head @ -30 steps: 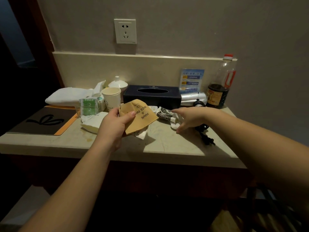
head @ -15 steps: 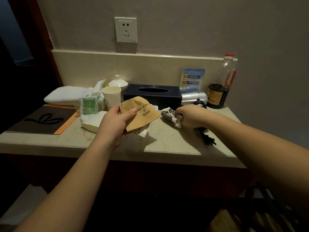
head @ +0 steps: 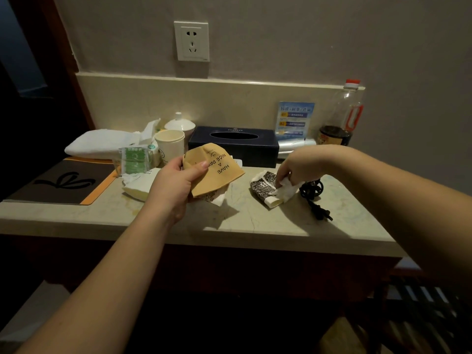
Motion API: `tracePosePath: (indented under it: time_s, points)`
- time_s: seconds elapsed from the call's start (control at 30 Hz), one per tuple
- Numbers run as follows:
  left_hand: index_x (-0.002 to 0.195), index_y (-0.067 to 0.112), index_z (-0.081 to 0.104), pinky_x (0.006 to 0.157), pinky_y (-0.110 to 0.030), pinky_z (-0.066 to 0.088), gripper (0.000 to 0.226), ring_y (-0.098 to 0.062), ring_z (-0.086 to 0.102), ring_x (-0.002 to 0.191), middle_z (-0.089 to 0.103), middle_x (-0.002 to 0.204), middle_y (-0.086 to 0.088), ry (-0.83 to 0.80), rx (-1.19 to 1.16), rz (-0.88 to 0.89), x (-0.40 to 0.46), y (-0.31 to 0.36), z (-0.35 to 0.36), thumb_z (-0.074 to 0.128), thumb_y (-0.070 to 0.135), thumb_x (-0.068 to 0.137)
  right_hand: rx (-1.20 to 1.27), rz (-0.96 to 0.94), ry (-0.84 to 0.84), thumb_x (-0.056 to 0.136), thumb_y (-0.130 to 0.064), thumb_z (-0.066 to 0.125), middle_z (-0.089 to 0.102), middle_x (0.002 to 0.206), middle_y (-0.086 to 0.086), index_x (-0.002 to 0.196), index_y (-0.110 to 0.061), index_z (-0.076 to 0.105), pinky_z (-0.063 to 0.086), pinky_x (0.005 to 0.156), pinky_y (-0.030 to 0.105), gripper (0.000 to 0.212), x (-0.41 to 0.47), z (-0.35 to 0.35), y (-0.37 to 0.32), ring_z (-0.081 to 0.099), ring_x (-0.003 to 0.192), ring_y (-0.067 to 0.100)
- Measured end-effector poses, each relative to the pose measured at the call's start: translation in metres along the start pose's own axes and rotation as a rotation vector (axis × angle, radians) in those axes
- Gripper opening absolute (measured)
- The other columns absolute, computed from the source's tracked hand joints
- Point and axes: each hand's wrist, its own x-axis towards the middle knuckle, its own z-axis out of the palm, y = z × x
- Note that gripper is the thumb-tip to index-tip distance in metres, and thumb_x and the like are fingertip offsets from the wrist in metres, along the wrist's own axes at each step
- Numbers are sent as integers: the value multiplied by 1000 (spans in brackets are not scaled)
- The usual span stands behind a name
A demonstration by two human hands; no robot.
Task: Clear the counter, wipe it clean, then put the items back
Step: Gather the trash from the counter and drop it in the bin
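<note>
My left hand [head: 176, 185] grips a crumpled brown paper bag [head: 217, 175] printed "HAVE A NICE DAY", held just above the marble counter [head: 255, 221]. White paper sticks out beneath the bag. My right hand [head: 298, 167] pinches a crumpled white tissue [head: 286, 191] that lies against a black-and-white patterned wrapper [head: 263, 187] on the counter.
At the back stand a dark tissue box [head: 235, 144], a paper cup [head: 169, 144], a white lidded bowl [head: 178, 123], a dark sauce bottle [head: 339, 116] and a silver item [head: 296, 145]. On the left: white towel [head: 102, 143], green packet [head: 134, 159], dark mat [head: 63, 182]. A black plug cord [head: 314, 198] lies right.
My right hand closed on the tissue and wrapper and drew them forward and right on the counter. My left hand lifted the brown bag slightly.
</note>
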Motion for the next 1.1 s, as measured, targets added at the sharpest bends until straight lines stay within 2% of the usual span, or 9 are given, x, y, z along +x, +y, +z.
tracePosePath:
  time_s: [0.13, 0.27, 0.4, 0.53, 0.63, 0.73, 0.87, 1.0, 1.1]
  points:
    - [107, 21, 64, 69, -40, 59, 18, -22, 71, 93, 73, 103, -6, 6, -3, 12, 3, 0, 0, 65, 14, 91, 43, 42, 189, 96, -12, 48, 55, 110, -5, 127, -28, 58, 36, 69, 21, 36, -3, -7, 7, 46, 92, 13]
    - [106, 22, 63, 76, -45, 59, 17, -23, 70, 95, 73, 104, -5, 3, 6, 2, 4, -2, 4, 66, 16, 90, 201, 87, 483, 95, -12, 49, 61, 118, 1, 124, -23, 60, 40, 76, 25, 33, 7, 6, 0, 48, 93, 13]
    - [103, 24, 62, 73, -42, 58, 15, -21, 70, 93, 72, 103, -5, -10, 11, 8, 5, -3, 7, 66, 17, 90, 91, 92, 376, 90, -13, 54, 63, 118, 1, 124, -28, 61, 48, 78, 30, 38, 16, 36, -17, 57, 100, 20]
    - [102, 23, 62, 65, -36, 58, 14, -19, 71, 88, 72, 101, -5, -9, 13, 11, 7, -4, 8, 65, 15, 91, 140, 53, 248, 94, -25, 48, 65, 112, 4, 120, -23, 62, 42, 75, 29, 30, 10, 50, -25, 56, 93, 20]
    - [103, 22, 62, 68, -38, 59, 15, -20, 71, 90, 73, 102, -5, -13, 11, 3, 9, -7, 11, 65, 14, 90, 205, 32, 233, 96, -37, 38, 65, 111, 5, 118, -21, 62, 48, 82, 33, 37, 2, 51, -29, 58, 95, 19]
    - [104, 25, 62, 76, -43, 59, 16, -21, 71, 94, 73, 104, -4, -26, 55, -5, 10, -8, 14, 66, 17, 90, 130, 58, 311, 88, -58, 48, 65, 93, -2, 104, -25, 63, 50, 73, 33, 40, 3, 59, -31, 58, 83, 16]
    - [105, 25, 61, 84, -48, 57, 18, -23, 70, 97, 72, 106, -3, -36, 58, -13, 11, -9, 17, 67, 19, 90, 205, 87, 379, 87, -34, 55, 66, 92, 2, 104, -22, 63, 44, 65, 30, 22, 7, 65, -33, 56, 79, 18]
    - [108, 24, 61, 82, -46, 58, 20, -22, 70, 97, 72, 106, -3, -33, 47, -13, 11, -9, 21, 67, 19, 89, 223, 132, 412, 87, -23, 57, 65, 101, 3, 118, -21, 60, 48, 72, 31, 31, 11, 64, -32, 58, 89, 21]
    - [109, 23, 61, 77, -43, 58, 21, -22, 69, 98, 71, 107, -4, -24, 18, -14, 9, -7, 25, 67, 19, 90, 273, 133, 502, 90, -19, 55, 63, 97, 1, 116, -22, 60, 44, 71, 29, 26, 11, 62, -28, 60, 93, 21]
